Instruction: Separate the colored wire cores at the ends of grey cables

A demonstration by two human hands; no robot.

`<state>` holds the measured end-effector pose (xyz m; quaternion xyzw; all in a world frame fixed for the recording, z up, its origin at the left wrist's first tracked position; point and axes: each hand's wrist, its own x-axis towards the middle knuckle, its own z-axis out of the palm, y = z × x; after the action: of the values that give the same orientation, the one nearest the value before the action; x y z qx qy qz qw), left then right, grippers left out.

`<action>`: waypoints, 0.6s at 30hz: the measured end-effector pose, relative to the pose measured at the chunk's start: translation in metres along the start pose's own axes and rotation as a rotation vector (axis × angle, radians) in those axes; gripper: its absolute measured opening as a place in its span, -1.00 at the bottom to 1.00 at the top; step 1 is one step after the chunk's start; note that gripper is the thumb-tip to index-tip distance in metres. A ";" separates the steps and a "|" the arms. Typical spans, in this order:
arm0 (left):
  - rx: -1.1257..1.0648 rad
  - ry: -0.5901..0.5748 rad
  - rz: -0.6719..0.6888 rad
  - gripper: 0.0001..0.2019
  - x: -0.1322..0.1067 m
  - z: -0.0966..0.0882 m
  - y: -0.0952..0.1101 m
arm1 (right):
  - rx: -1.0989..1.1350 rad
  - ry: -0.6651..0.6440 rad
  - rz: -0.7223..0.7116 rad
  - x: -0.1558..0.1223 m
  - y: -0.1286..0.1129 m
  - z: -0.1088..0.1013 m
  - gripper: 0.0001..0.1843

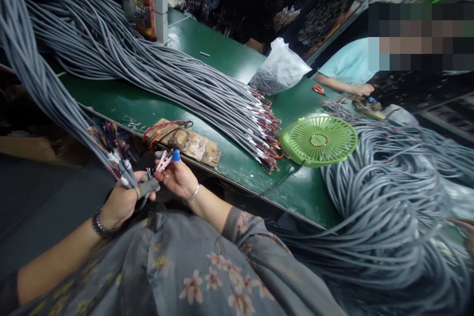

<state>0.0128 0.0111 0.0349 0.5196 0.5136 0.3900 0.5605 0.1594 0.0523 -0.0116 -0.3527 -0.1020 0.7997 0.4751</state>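
Note:
My left hand (124, 200) is closed around grey cables (128, 174), whose ends fan out into thin coloured wires. Grey coverings wrap some of its fingertips. Close beside it, my right hand (180, 180) pinches a small pale pink clip-like tool (163, 162); its exact kind is unclear. A blue cover sits on a digit of that hand. The tool's lower end is near the coloured wires (149, 173) that stick up at my left hand's fingers. A thick hank of grey cables (55, 94) hangs down from the upper left toward my left hand.
On the green table (215, 39) lies a long cable bundle (185, 79) with stripped ends. Near the front edge are a wooden board (203, 148) with a wired device and a green fan (317, 140). A plastic bag (281, 66), coiled cables (385, 192) and a co-worker's arm (338, 84) are beyond.

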 end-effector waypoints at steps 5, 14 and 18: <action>-0.004 -0.029 0.019 -0.49 -0.003 -0.005 -0.003 | -0.048 -0.046 0.013 -0.001 -0.003 -0.001 -0.40; 0.034 -0.024 -0.003 -0.53 -0.014 -0.016 -0.017 | -0.290 -0.216 0.082 -0.019 -0.002 -0.017 -0.39; 0.045 -0.053 0.001 -0.57 -0.013 -0.016 -0.019 | -0.446 -0.235 0.042 -0.032 0.001 -0.018 -0.29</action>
<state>-0.0066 -0.0018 0.0194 0.5426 0.5067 0.3648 0.5620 0.1804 0.0224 -0.0107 -0.3555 -0.3232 0.8026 0.3536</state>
